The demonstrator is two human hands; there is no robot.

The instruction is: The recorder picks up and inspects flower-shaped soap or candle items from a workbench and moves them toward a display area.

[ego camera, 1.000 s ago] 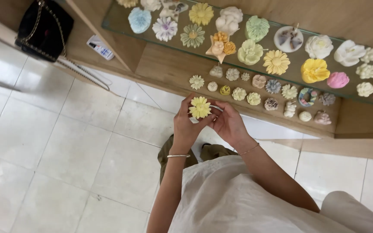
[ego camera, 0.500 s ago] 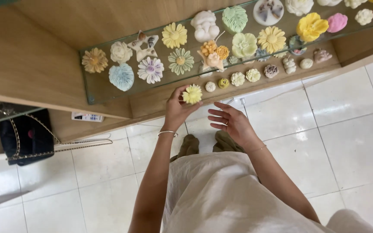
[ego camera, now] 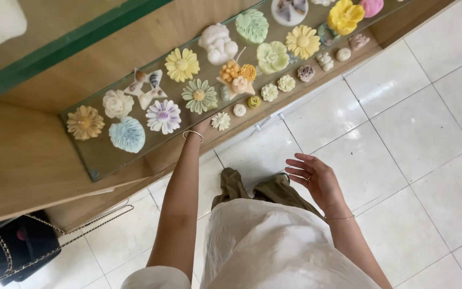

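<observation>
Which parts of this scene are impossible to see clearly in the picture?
Head view:
- Left hand: fingers hidden under the glass shelf; any hold cannot be told.
- Black bag: cut by the bottom-left edge.
- Pink flower: cut by the top edge.
- Right hand: plainly open, empty.

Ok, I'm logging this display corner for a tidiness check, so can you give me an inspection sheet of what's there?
Surface: glass shelf over a wooden shelf.
Job's things: flower-shaped pieces in rows, among them a white daisy piece by the left hand.
Clutter: nothing seen.
Hands: left hand reaches under the glass, mostly hidden, bracelet at the wrist; right hand open, holding nothing, over the floor.
Cables: nothing seen.
Surroundings: white tiled floor; black bag with chain strap on a lower shelf.
</observation>
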